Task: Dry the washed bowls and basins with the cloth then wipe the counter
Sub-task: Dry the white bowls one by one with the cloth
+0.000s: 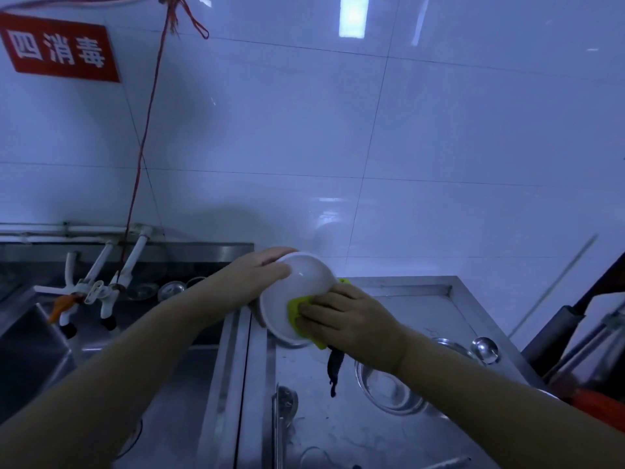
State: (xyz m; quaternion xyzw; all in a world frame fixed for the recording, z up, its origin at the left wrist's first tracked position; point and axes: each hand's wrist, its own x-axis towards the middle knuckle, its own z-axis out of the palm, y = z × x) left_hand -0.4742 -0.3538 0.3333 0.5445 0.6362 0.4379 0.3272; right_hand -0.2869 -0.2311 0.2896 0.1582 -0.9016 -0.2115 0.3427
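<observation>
Left hand [260,272] has the white bowl [297,296] by its upper rim, thumb hooked over the inside edge and fingers curled round behind: a firm grip, bowl tipped up on edge with its hollow facing the camera. Right hand [345,314] is pressing the yellow-green cloth [297,308] into the lower right of the bowl's inside, fingers laid over the cloth and bent down onto it, and a corner of cloth pokes out past the rim on the far side and below. The bowl looks empty apart from that cloth and hangs just above the steel counter [406,299], close to its left edge.

Below the right wrist, a steel basin [389,387] sits on the counter, shiny inside; I can't tell whether there is water in it. Just beyond it, a metal ladle [485,348] lies with its cup facing up. A dark strip of something [334,367] lies between bowl and basin. A metal utensil [284,411] lies along the counter's near left side.

Off to the left, the sink [40,350], with white taps [101,286] angled over it and a couple of small steel bowls [172,290] at the back. A red sign [59,49] hangs on the white tiled wall.
</observation>
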